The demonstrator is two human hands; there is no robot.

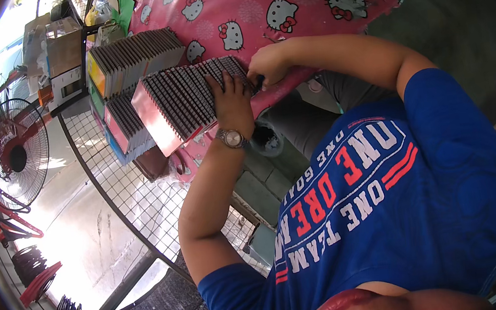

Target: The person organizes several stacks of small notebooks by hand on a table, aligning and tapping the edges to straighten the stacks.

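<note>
A row of spiral-bound notebooks (178,105) stands on the pink table covering, dark coils facing up and a shiny pink cover at the left end. My left hand (232,103), with a metal watch (232,138) on the wrist, lies over the coils near the right end, fingers spread. At that same end, my right hand (268,67) is closed, its fingertips curled beside the last notebook. Something dark shows beneath those fingers, too small to make out.
More spiral notebooks (136,57) are stacked behind, and another pile (125,121) sits left of the row. The pink covering (256,10) has cat-face prints. A wire mesh rack (112,170) borders the table's left side; beyond it stands a fan (16,157). Cardboard boxes (64,53) are at far left.
</note>
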